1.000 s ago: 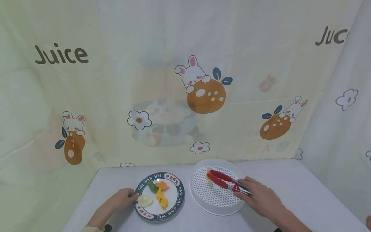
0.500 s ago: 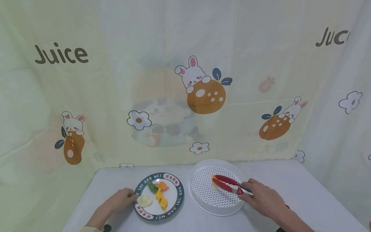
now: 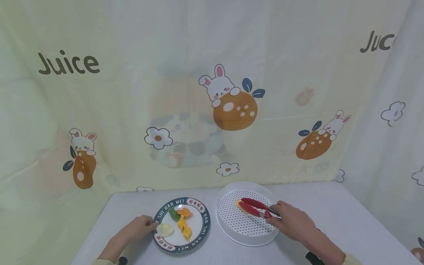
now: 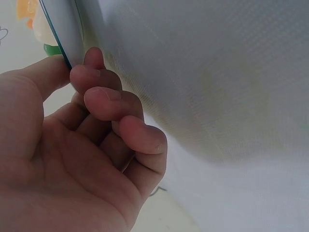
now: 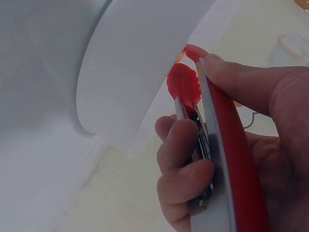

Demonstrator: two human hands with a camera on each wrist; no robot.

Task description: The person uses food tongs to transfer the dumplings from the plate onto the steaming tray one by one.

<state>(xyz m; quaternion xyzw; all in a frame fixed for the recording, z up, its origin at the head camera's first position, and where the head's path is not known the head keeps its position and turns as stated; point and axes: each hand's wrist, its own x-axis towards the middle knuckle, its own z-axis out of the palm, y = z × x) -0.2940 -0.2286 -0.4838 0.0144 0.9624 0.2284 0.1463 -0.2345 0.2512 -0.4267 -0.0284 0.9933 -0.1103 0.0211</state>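
My left hand (image 3: 140, 226) pinches the left rim of a round plate (image 3: 206, 221) with a dark lettered border; the left wrist view shows thumb and fingers on its edge. On the plate lie a pale dumpling-shaped piece (image 3: 165, 230), a green piece (image 3: 173, 214), an orange piece (image 3: 185, 212) and yellow pieces (image 3: 186, 232). My right hand (image 3: 291, 219) grips red-tipped metal tongs (image 3: 253, 208), fingers curled around their arms in the right wrist view (image 5: 224, 159). The tongs' tips are over a white perforated round tray (image 3: 251, 230), at a yellow piece (image 3: 240, 207) partly hidden by them.
Both containers stand side by side on a white-covered table (image 3: 132, 202), with a narrow gap between them. The tray has a raised wall. A printed curtain (image 3: 185, 92) hangs behind the table, and another stretch of it runs along the right.
The tongs and the yellow piece shift slightly right within the tray, then back left. My left hand and the plate stay in place.
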